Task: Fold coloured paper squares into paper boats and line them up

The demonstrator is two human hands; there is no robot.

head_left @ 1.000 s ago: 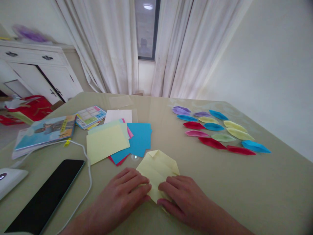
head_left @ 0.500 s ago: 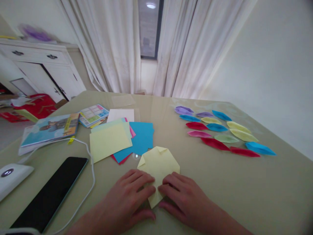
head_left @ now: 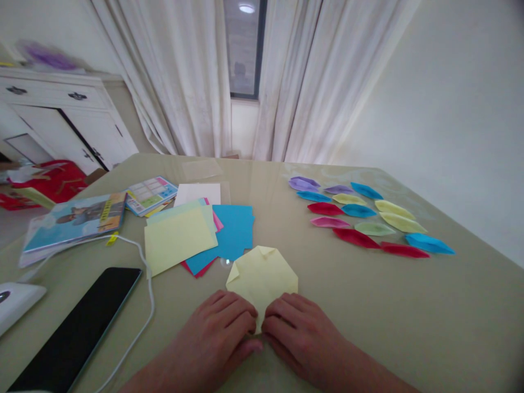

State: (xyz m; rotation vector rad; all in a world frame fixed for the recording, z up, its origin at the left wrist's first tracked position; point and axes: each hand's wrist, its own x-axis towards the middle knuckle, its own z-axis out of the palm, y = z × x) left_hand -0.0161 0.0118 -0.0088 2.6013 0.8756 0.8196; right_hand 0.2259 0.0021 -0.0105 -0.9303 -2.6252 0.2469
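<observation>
A pale yellow sheet of origami paper (head_left: 264, 273) lies on the table in front of me, its far corners folded inward. My left hand (head_left: 225, 327) closes on its near left edge, fingers curled and thumb close to the near corner. On the near right edge, my right hand (head_left: 297, 330) is closed as well, its fingertips meeting the paper beside those of the left. The near corner is mostly hidden beneath my fingers. Beyond the hands to the left, loose paper squares overlap, with a yellow sheet (head_left: 180, 240) on top and a blue sheet (head_left: 235, 232) beside it.
Several folded paper boats (head_left: 362, 232) in mixed colours lie in rows at the right. On the left are a black phone (head_left: 82, 322), a white cable (head_left: 152, 305), a white device (head_left: 20, 300) and a picture book (head_left: 73, 221). Curtains (head_left: 180, 76) hang behind the table.
The near corner of the yellow paper, which stuck out between my hands, is now folded up under my fingers. Both hands have drawn closer together. The view has shifted slightly.
</observation>
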